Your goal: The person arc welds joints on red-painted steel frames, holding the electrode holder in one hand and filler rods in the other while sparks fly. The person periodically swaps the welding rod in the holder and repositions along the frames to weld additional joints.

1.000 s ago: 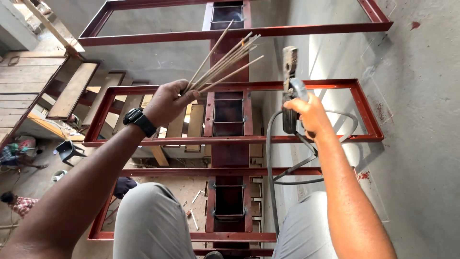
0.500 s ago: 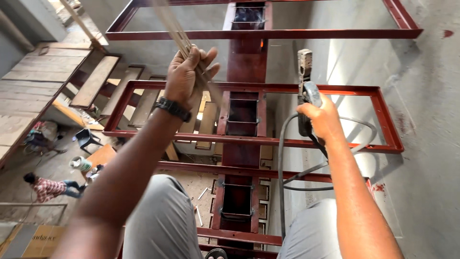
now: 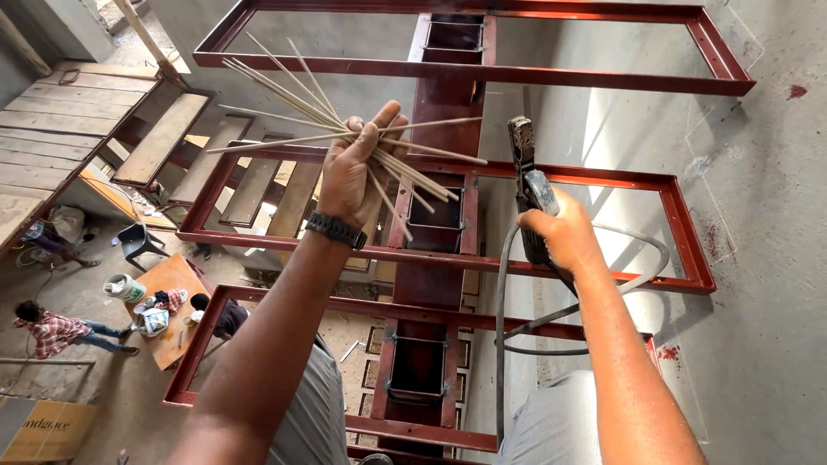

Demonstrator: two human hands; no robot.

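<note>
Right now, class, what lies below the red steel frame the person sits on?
Below the red steel frame: a dusty floor, a wooden board with buckets, and people. The person's legs cover the part directly underneath.

The rods (image 3: 345, 138) now fan out wide from the left hand (image 3: 353, 176), spread to both sides, where half a second ago they lay bunched in one tight bundle pointing up and left. The left hand sits lower against the red frame (image 3: 474, 73) than before. The right hand (image 3: 564, 237) with the electrode holder (image 3: 527, 181) is likewise lower against the frame.
</note>
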